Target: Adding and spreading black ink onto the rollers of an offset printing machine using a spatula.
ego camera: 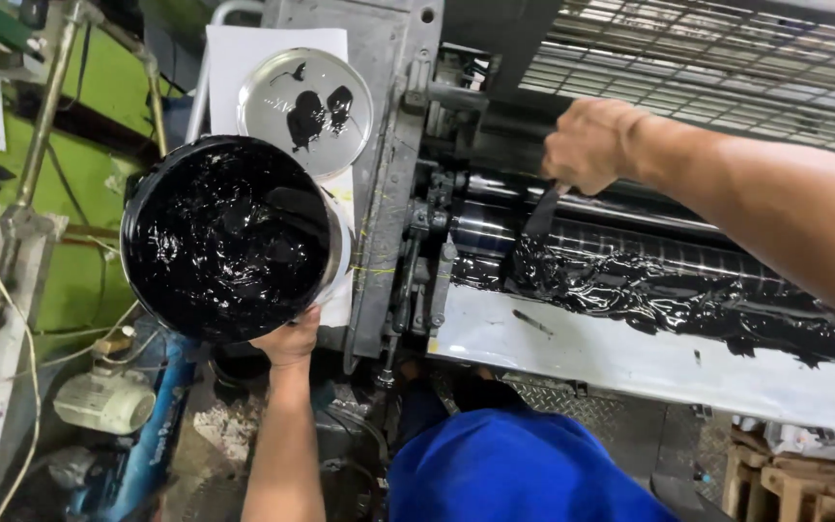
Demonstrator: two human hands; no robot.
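Left hand [289, 340] grips the ink can [226, 237] at 9 o'clock; right hand [589, 145] grips the spatula [540, 215] at 1 o'clock. Tilting the can risks spilling ink.

Left hand [289, 340] raised, right hand [589, 145] fisted.

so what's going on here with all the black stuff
A person is at a printing machine. The left hand grips the rim of a tilted can of black ink. The right hand holds an ink-coated spatula, its blade down at the ink tray by the roller. A thick line of glossy black ink already lies along the tray. The can's lid, smeared with ink, rests on white paper behind.
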